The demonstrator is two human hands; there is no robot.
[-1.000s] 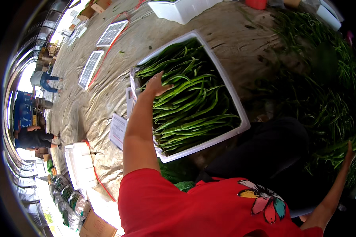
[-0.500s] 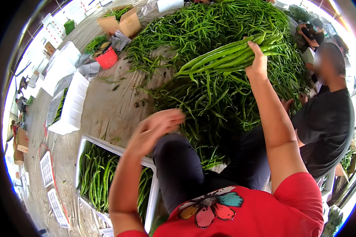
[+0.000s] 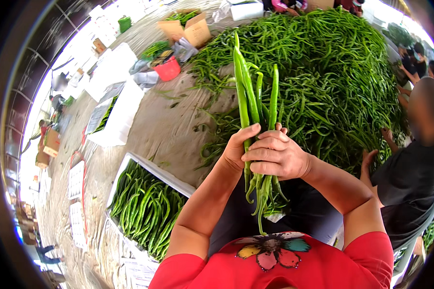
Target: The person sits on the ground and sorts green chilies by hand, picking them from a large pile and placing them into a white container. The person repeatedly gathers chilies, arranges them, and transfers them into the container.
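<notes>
Both of my hands grip one bunch of long green chili peppers (image 3: 242, 96), held upright in front of my lap. My left hand (image 3: 240, 143) wraps the bunch from the left, its thumb along the peppers. From the right, my right hand (image 3: 279, 155) has its fingers closed around the same bunch and partly covers the left fingers. Pepper tips point up and away; the stem ends hang below my hands. Beyond them spreads a big pile of loose green chili peppers (image 3: 323, 82). At my left, a white foam box (image 3: 166, 176) holds peppers lying in rows.
Another person in a black shirt (image 3: 410, 192) sits close at my right, hands at the pile. Farther left stand a second white foam box (image 3: 128, 118), a red bucket (image 3: 168, 70) and an open cardboard box (image 3: 196, 32). White slatted crate lids (image 3: 77, 180) lie on the floor.
My right hand has brought the pepper bunch down and left from over the pile, turning it upright. My left hand, empty before, has come across and taken hold of it. The view has shifted left.
</notes>
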